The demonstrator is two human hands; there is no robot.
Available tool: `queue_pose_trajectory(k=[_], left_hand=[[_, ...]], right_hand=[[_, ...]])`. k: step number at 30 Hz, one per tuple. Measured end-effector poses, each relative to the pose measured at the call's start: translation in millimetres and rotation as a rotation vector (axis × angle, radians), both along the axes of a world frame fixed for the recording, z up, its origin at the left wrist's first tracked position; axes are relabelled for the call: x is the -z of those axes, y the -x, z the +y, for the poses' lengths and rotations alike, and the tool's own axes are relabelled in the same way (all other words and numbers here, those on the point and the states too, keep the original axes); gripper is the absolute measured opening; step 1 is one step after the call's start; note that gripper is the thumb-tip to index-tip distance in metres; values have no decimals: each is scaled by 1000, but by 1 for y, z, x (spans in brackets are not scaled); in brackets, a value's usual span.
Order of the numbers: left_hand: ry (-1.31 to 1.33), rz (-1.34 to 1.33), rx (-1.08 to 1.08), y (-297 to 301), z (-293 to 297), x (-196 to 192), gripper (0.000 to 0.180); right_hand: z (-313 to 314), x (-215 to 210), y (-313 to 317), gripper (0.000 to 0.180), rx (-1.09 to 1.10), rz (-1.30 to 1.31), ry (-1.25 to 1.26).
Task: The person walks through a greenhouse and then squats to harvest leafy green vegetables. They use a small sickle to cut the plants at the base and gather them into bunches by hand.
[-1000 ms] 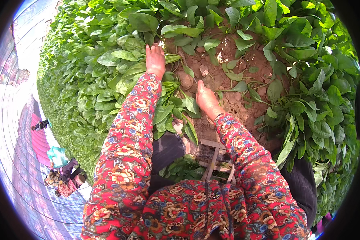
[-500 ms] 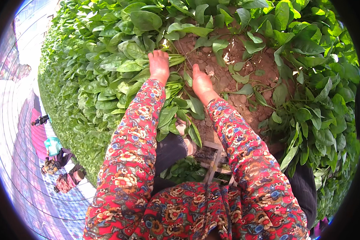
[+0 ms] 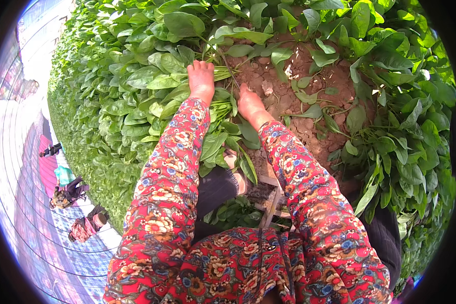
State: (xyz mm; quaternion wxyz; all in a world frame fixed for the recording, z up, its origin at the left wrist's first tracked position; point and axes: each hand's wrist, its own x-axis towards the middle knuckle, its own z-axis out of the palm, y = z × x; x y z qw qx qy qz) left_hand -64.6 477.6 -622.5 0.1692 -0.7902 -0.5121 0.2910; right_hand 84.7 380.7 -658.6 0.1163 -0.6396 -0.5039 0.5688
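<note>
My left hand (image 3: 201,81) is closed over a bunch of leafy spinach (image 3: 223,75), whose pale stems stick out to its right. More cut-looking spinach (image 3: 219,109) lies below that hand, its leaves hanging toward my leg. My right hand (image 3: 250,104) is closed low over the soil, just right of the stems. From its fingers a thin, dark, slightly curved blade (image 3: 228,65), like a sickle's, reaches up and left against the stem bases. The handle is hidden inside the hand.
Dense spinach (image 3: 101,91) stands to the left and along the top. Bare brown soil (image 3: 283,93) with loose leaves lies to the right, bordered by drooping plants (image 3: 390,137). A wooden frame (image 3: 271,207) sits between my legs. Several people (image 3: 68,195) are at the far left.
My right hand has moved slightly left and its thumb is tucked in closer. The blade has shifted left against the stems. My left hand has stayed nearly in place.
</note>
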Motion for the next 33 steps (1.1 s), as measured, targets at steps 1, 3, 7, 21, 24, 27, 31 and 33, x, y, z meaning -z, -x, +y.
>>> queue_pose_trajectory(k=[1, 3, 7, 21, 24, 27, 31, 33], left_hand=[[21, 5, -2, -1, -1, 0, 20], [63, 15, -6, -2, -3, -1, 20], [0, -11, 39, 5, -4, 0, 20], [12, 17, 21, 3, -16, 5, 18], [-31, -25, 47, 10, -27, 6, 21], [-76, 13, 43, 11, -25, 4, 30], [-57, 45, -3, 8, -17, 4, 39], [-28, 68, -6, 4, -12, 1, 37]], right_hand=[[1, -2, -1, 34, -3, -2, 2], [3, -6, -4, 34, -11, -6, 6], [14, -18, -12, 36, -97, -78, 0], [-4, -9, -19, 33, -89, -72, -8], [-33, -10, -28, 40, -126, -44, 90], [-21, -12, -27, 45, -111, -16, 155], [-28, -2, -22, 42, -61, 5, 58], [-42, 1, -29, 38, -27, 59, -6]])
